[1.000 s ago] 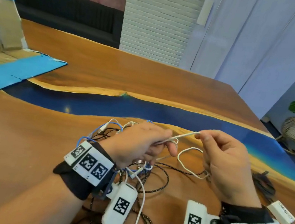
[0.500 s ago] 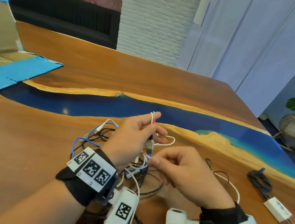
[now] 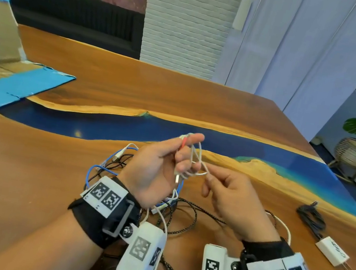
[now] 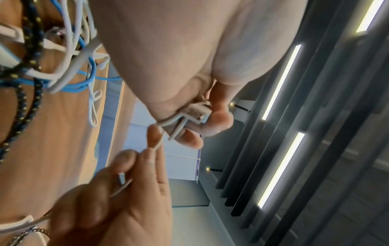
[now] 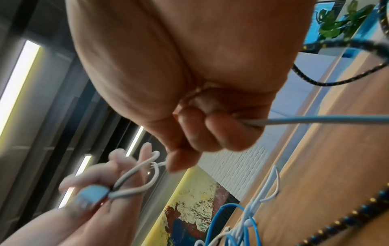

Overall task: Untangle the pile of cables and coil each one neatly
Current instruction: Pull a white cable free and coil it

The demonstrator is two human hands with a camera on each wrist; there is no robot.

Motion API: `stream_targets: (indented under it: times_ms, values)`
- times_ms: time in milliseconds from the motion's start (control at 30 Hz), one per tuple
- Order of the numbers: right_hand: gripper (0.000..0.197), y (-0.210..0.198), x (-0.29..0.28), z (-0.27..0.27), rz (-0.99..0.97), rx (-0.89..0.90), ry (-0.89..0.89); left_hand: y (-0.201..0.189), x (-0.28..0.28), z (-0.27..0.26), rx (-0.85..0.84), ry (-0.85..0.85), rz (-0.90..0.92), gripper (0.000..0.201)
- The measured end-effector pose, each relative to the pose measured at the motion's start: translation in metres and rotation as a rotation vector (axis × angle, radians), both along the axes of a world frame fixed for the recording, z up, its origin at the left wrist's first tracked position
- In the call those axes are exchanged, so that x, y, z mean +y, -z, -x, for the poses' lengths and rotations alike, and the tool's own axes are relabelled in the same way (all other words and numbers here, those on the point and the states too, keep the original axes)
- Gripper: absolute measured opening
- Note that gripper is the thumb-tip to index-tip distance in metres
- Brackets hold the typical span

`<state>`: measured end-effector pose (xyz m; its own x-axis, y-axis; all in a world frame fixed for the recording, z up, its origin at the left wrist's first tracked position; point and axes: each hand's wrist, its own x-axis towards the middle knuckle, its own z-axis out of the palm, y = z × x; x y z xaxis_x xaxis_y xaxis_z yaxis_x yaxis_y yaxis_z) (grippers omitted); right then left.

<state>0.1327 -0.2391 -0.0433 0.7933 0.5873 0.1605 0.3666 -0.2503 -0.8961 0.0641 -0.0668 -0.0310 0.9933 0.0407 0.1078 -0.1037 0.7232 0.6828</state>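
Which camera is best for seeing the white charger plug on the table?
The head view: the white charger plug lies whole on the table, right of the right hand. Both wrist views miss it, showing only hands and cables.

Cable pile (image 3: 139, 189) partly hidden under both wrists, its lower loops cut off by the frame's bottom edge; right hand (image 5: 189, 83) blurred in right wrist view.
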Motion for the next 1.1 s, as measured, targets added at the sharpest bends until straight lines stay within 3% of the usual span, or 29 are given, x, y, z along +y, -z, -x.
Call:
stream_targets:
  times_ms: [100,167,233,367,433,567,667,733,867,1100]
  values:
    - [0.029,-0.005,0.005,0.012,0.178,0.019,-0.118,0.001,0.001,-0.005,0.013,-0.191,-0.031,0.036]
    - [0.031,-0.011,0.005,0.018,0.272,0.012,-0.201,0.003,0.002,-0.008,0.044,-0.303,-0.226,0.026]
    - [0.037,-0.015,0.004,0.025,0.306,-0.005,-0.288,0.007,0.002,-0.008,0.095,-0.354,-0.491,0.033]
    - [0.023,-0.026,-0.001,0.027,0.090,-0.027,-0.291,0.016,0.004,-0.009,0.094,-0.309,-0.961,0.037]
    - [0.017,-0.029,-0.006,0.023,-0.084,-0.030,-0.219,0.015,0.003,-0.006,0.063,-0.188,-1.034,0.030]
    - [0.007,-0.022,-0.010,0.007,-0.397,0.034,-0.022,0.008,-0.005,0.003,0.050,0.068,-0.925,0.046]
    - [0.007,-0.012,-0.008,-0.002,-0.465,0.100,0.072,0.009,-0.007,0.006,0.007,0.140,-0.779,0.049]
    - [0.010,-0.009,-0.009,-0.005,-0.433,0.087,0.079,0.007,-0.006,0.007,0.003,0.137,-0.642,0.040]
    - [0.026,-0.005,-0.007,-0.007,-0.283,0.060,0.046,-0.001,-0.001,0.007,0.031,0.157,-0.377,0.044]
    - [0.022,-0.003,0.005,0.006,-0.157,0.068,-0.018,-0.001,-0.005,0.005,0.073,0.135,-0.135,0.048]
